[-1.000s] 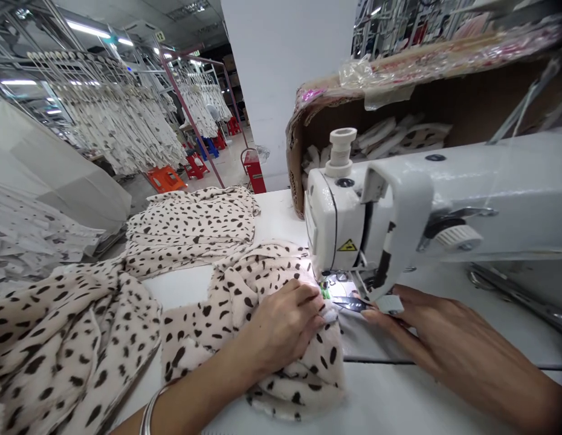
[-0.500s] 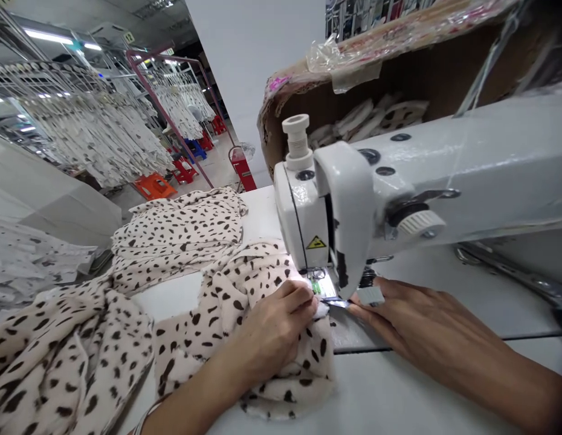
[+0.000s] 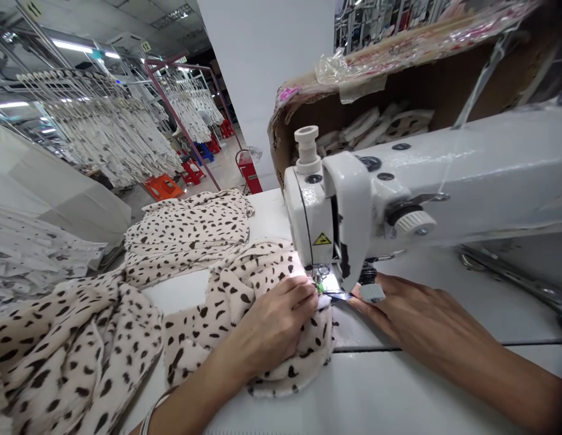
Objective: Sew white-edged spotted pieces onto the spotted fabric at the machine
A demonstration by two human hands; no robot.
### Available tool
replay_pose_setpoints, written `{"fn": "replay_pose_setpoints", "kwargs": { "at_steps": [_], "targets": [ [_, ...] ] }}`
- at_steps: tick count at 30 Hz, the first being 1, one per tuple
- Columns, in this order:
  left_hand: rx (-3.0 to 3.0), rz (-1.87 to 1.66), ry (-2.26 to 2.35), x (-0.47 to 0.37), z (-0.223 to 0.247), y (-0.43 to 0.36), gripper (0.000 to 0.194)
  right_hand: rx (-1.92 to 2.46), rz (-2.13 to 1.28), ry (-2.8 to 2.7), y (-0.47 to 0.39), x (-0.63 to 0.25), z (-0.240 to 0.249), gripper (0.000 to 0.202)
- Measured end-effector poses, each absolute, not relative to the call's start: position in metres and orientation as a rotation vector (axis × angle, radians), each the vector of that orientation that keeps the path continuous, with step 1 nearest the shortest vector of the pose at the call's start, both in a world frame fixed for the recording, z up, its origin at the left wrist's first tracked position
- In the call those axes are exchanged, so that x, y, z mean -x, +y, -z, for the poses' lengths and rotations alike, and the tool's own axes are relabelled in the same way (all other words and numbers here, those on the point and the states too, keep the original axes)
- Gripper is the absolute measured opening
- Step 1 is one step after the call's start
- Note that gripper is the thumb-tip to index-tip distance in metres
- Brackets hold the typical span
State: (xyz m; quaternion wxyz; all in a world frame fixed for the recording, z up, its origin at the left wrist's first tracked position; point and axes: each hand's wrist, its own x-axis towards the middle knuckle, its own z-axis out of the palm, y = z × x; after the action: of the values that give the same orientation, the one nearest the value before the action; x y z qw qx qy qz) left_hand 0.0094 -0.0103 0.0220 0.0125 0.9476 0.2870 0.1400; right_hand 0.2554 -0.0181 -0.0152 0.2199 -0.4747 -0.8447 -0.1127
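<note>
My left hand (image 3: 281,314) is closed, its fingertips pinching the edge of a cream fleece fabric with dark spots (image 3: 245,290), just left of the lit needle area of a white sewing machine (image 3: 308,217). Behind the machine's head, on the right, my right hand (image 3: 403,302) has its fingers drawn together close to the presser foot. A narrow shiny piece (image 3: 339,296) points from those fingertips toward the fabric; what it is I cannot make out. The machine head and a pale knob-like part (image 3: 371,293) hide some of the right fingers.
More spotted fabric (image 3: 190,229) lies folded at the back left, and another heap (image 3: 72,362) at the front left. Behind the machine stands a torn cardboard box (image 3: 281,139) with spotted pieces inside. Hanging garments (image 3: 113,133) and an orange stool (image 3: 163,187) are beyond the table.
The view has shifted slightly, so the scene sits a little further right. The near edge of the fabric under my left hand has drawn up a little. Both hands keep nearly the same places.
</note>
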Motion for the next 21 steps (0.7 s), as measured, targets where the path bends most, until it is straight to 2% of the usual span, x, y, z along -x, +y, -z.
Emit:
{"fn": "replay_pose_setpoints", "kwargs": {
  "at_steps": [8, 16, 21],
  "targets": [
    [-3.065, -0.347, 0.824, -0.014, -0.026, -0.008, 0.028, 1.265, 0.092, -2.377, -0.022, -0.259, -0.005, 0.037],
    [-3.131, -0.438, 0.828, -0.017, -0.024, -0.006, 0.027, 1.273, 0.226, -2.426, -0.023, -0.258, 0.011, 0.044],
    [-3.095, -0.47, 0.861, -0.015, -0.019, 0.006, 0.023, 1.313, 0.335, -2.365, -0.015, -0.255, 0.017, 0.04]
  ]
}}
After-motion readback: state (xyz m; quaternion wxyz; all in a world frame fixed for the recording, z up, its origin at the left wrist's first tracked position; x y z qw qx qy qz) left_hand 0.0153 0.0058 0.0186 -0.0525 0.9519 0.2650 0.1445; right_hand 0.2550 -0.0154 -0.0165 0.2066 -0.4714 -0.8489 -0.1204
